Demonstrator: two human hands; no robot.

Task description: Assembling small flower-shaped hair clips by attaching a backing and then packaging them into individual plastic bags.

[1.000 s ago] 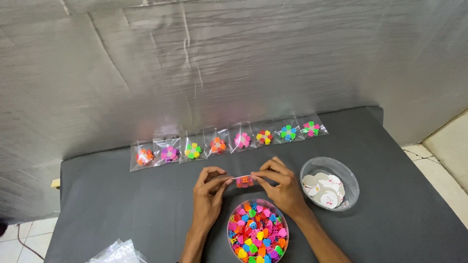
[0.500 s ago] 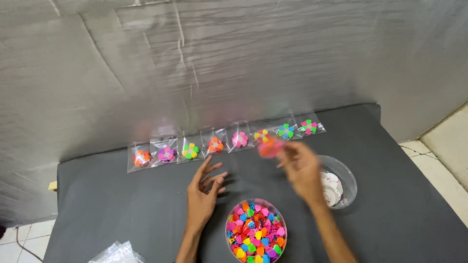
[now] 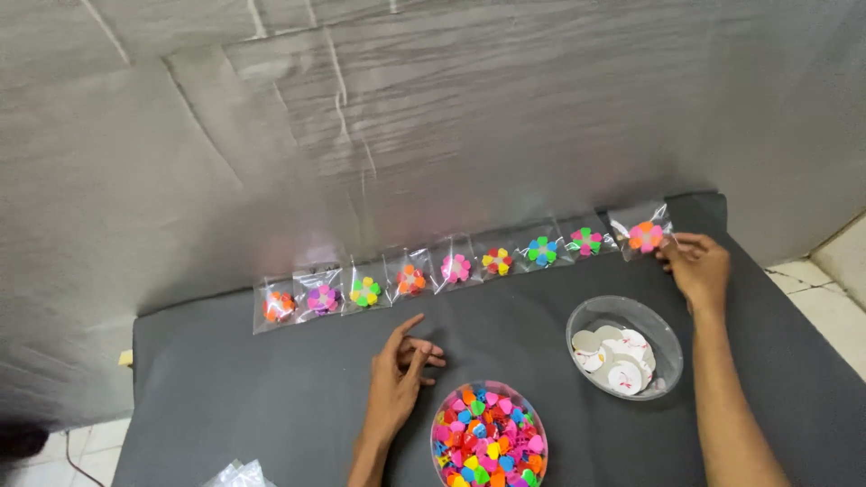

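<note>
My right hand [image 3: 698,267] reaches to the far right end of a row of small clear bags and pinches a bag with an orange and pink flower clip [image 3: 644,235] against the dark grey table [image 3: 234,388]. Several more bagged flower clips [image 3: 456,267] lean in a line along the grey wall. My left hand [image 3: 400,374] rests on the table with fingers loosely spread, holding nothing, just left of a round clear bowl of mixed coloured clips [image 3: 488,435].
A second clear bowl [image 3: 624,347] holds white round discs, below my right forearm. A heap of clear plastic bags [image 3: 236,474] lies at the table's front left. Tiled floor shows beyond the right table edge.
My right hand carried the bagged clip from the table's middle up and right to the end of the row. My left hand let go and settled on the table.
</note>
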